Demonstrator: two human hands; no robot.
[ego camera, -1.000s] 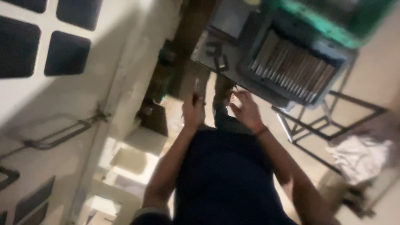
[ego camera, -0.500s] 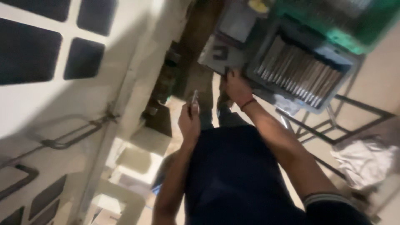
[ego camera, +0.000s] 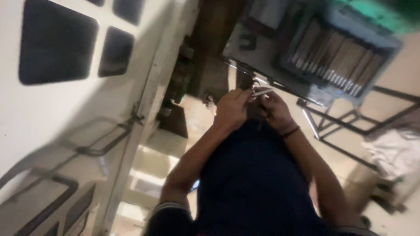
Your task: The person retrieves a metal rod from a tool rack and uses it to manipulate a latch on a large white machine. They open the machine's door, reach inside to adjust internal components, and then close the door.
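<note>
Hands meet in front of our dark-clothed lap: our left hand and right hand pinch a thin pale metal rod between their fingertips, just below the grey tray of similar metal rods. We judge the step as handling one picked piece; the next move calls for a steady two-handed grip.

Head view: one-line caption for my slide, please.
Both hands, left hand and right hand, meet on a thin metal rod below a tray of rods.
</note>
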